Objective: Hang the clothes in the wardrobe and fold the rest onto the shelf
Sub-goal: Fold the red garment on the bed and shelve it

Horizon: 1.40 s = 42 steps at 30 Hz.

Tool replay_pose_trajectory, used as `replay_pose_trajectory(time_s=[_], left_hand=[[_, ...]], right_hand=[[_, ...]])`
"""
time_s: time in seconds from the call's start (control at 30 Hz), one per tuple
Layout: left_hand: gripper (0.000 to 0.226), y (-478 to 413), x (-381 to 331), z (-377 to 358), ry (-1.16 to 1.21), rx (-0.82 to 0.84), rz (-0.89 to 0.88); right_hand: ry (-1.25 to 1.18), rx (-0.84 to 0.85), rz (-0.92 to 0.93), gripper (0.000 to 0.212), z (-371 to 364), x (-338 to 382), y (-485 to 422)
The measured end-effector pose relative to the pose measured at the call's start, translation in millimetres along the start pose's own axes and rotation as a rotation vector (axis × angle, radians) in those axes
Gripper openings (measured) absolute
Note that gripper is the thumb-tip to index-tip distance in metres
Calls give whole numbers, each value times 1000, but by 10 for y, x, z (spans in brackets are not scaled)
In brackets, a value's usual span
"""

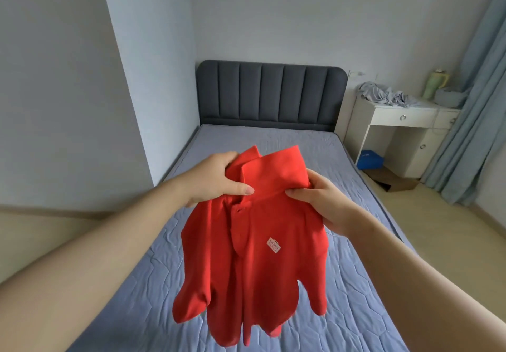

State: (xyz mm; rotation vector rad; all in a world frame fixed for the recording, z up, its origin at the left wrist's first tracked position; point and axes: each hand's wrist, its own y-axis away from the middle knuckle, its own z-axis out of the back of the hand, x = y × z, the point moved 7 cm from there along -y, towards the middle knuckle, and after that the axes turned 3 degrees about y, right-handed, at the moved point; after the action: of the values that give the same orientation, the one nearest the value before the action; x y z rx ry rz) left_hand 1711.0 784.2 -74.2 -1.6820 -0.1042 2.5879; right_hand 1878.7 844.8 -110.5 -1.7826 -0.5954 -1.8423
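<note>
Shirt [254, 256], red, hangs mid-frame above bed [342, 283]. I see left hand [216, 182] pinching collar [273, 171] at its 10 o'clock, right hand [323, 201] gripping at 2. Desk [405, 110], frame's 2 o'clock, carries crumpled cloth [383, 95].

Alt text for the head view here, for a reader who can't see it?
A person's left hand and right hand grip a red polo shirt by its collar, holding it up over a bed with a blue-grey quilted cover. Behind are a dark padded headboard and a white desk bearing crumpled grey cloth.
</note>
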Motion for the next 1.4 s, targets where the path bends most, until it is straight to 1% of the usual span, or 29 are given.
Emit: replay_pose_trajectory(time_s=[0.1,0.27,0.33,0.4,0.47,0.53,0.6,0.63,0.67,0.73,0.8,0.87,0.93,1.0,1.1,1.2,1.23,1.27,1.33,1.4], left_hand=[[34,232,-48,-162,44,58,25],[36,466,-47,-411,237,213,117],[39,433,10,-497,292,254,152],[34,359,137,-568,302,251,186],[28,186,430,-656,263,229,247],[27,9,808,-767,217,206,308],[26,-194,1253,-905,192,200,371],[25,-288,1484,-972,179,201,401],[25,-417,1735,-1043,165,209,421],[24,-683,2238,-1189,116,227,455],[23,-891,2623,-1289,29,226,469],[24,-1208,3090,-1398,-49,235,475],[26,-1465,3495,-1490,-111,234,475],[26,-1699,3886,-1600,-154,235,472],[23,-2001,4376,-1723,-258,236,458],[24,-2290,4654,-1719,-533,150,360],[24,-2394,4748,-1745,-599,129,322],[23,-2492,4843,-1779,-607,114,309],[23,-2676,5014,-1863,-560,104,337],[21,-2848,5117,-1922,-509,58,351]], right_hand=[[-68,64,-75,25,-18,-82,235],[-115,184,-164,25,-54,-185,511],[-104,187,-193,23,-4,-242,530],[-75,137,-225,24,82,-346,517],[24,31,-273,23,221,-577,428],[209,-78,-330,18,358,-872,327],[416,-132,-405,8,466,-1243,183],[499,-142,-446,7,505,-1455,109],[559,-148,-488,11,554,-1697,2],[658,-180,-583,15,655,-2184,-198],[745,-237,-659,18,744,-2524,-317],[796,-312,-712,17,862,-2963,-535],[845,-342,-747,14,932,-3340,-719],[806,-366,-775,10,987,-3729,-932],[525,-510,-833,16,1086,-4253,-1202],[330,-599,-847,21,1171,-4635,-1467],[309,-612,-833,23,1208,-4765,-1575],[313,-624,-812,23,1254,-4875,-1679],[388,-625,-761,22,1370,-5029,-1878],[450,-625,-707,22,1486,-5105,-2032]])
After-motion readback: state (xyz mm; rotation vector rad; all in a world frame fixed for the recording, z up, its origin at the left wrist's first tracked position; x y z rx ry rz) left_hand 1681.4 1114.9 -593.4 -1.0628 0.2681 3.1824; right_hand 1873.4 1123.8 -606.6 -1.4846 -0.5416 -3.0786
